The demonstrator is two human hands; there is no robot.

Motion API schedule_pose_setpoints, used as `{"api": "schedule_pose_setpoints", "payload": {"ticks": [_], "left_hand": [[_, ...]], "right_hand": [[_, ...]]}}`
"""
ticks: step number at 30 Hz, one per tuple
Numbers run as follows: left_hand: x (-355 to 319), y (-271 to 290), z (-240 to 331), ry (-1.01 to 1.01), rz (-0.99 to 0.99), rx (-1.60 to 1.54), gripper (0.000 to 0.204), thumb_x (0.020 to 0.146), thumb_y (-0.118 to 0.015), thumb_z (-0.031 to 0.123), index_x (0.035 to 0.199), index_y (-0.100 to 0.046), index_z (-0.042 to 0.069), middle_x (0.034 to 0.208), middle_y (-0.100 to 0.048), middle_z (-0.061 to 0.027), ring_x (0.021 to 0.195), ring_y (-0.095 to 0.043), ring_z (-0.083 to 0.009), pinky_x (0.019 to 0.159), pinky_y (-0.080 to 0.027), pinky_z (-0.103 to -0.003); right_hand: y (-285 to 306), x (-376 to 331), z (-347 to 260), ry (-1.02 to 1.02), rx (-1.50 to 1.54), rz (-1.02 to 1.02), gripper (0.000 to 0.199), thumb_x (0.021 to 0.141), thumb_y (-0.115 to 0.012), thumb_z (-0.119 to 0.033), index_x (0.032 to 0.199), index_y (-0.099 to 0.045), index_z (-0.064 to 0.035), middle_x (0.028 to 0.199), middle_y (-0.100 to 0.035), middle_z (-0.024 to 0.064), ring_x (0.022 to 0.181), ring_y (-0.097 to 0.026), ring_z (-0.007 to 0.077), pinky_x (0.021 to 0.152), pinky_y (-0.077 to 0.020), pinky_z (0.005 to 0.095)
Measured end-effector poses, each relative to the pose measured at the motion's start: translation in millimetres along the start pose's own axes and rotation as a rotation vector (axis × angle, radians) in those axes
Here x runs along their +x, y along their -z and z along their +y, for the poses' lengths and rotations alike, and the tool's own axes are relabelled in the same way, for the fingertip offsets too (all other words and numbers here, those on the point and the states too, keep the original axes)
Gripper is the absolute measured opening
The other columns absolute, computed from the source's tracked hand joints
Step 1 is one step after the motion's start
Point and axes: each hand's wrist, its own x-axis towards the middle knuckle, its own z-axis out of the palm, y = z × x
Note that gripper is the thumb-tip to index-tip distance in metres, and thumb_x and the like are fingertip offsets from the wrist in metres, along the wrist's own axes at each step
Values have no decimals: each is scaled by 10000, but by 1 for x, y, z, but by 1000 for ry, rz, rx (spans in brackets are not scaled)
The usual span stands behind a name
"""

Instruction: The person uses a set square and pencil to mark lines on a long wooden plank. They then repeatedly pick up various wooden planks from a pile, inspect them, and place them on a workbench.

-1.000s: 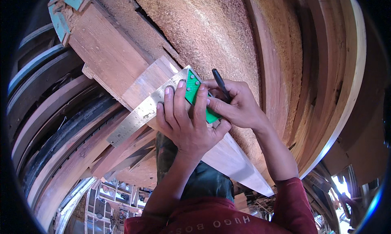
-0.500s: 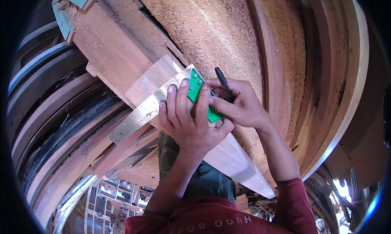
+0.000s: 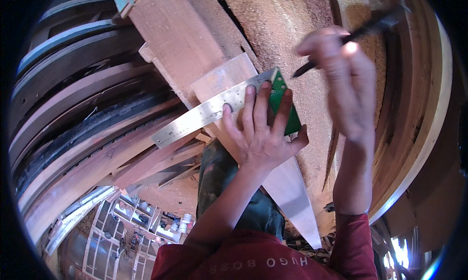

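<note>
We note the left hand [image 3: 268, 146] spread flat, fingers splayed over the square [image 3: 200, 113], which lies across the pale board [image 3: 295, 192], blade end jutting past its left edge. Right hand [image 3: 346, 80], blurred, grasps a black pen [image 3: 373, 27], tip near the green handle [image 3: 294, 123], apart from it. We see sawdust [image 3: 314, 138] beyond.

Gap btwn L hand [image 3: 263, 146] (ctr) & R hand [image 3: 348, 80] (upper rt) was open over the sawdust [image 3: 287, 34], tho the black pen [image 3: 373, 26] poked its tip across the gap's top. L hand blocked mid try square [image 3: 195, 116]; blade's lower-left end was uncovered, reachable from above. Stacked curved timbers [image 3: 73, 80] walled off frame left, curved planks [image 3: 429, 119] far rt.
</note>
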Motion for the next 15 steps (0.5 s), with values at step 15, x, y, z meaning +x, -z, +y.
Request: {"api": "schedule_pose_setpoints", "payload": {"ticks": [15], "left_hand": [[-19, -7, -7, 72, -159, -195, 854, 695, -723, 619, 1383, -485, 173, 1398, -486, -124, 1361, -378, -340, 1041, -236, -696]], "right_hand": [[-88, 15, -3, 233, -479, -460, 206, 869, -718, -282, 881, -737, -77, 831, -689, 81, 830, -628, 268, 826, -472, 399]]}}
